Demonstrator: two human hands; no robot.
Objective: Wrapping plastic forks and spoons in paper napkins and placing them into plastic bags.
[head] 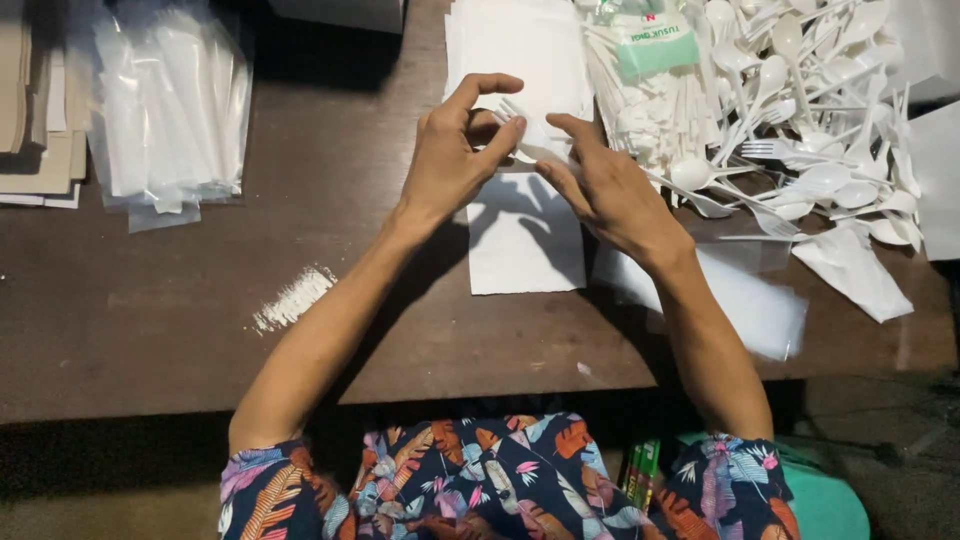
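Note:
My left hand point(452, 160) and my right hand point(603, 188) meet above a white paper napkin point(522, 240) on the dark wooden table point(180, 320). Together they pinch a small white plastic fork point(520, 128), its tines between my left thumb and fingers. A stack of white napkins point(520, 50) lies just beyond the hands. To the right spreads a heap of white plastic spoons and forks point(800, 120).
A pile of clear plastic sleeves point(165, 110) and stacked brown paper point(35, 120) sit at the far left. A green-labelled packet of toothpicks point(652, 40) lies on the cutlery. Clear bags point(750, 300) rest near the right front edge. A white smear point(292, 298) marks the table.

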